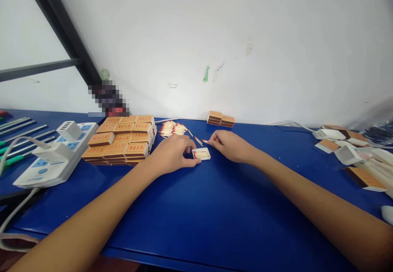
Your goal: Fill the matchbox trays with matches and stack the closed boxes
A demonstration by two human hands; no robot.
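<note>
A small white matchbox tray point(207, 157) lies on the blue table with several red-tipped matches point(201, 154) in it. My left hand point(175, 153) grips the tray's left end between thumb and fingers. To the right of the tray, my right hand point(225, 144) is closed in a pinch on matches, whose red heads stick out to the left of the fingertips; how many it holds I cannot tell. Behind my left hand spreads a pile of loose matches point(172, 129). A few stray ones lie between the pile and the tray.
Stacked matchboxes point(119, 143) stand on the left, beside a white power strip point(66, 157) with plugs and cables. Two small stacks of matchboxes point(215, 117) sit against the wall. Empty trays and box sleeves point(348, 154) lie scattered at the right. Metal rods point(24, 130) lie far left.
</note>
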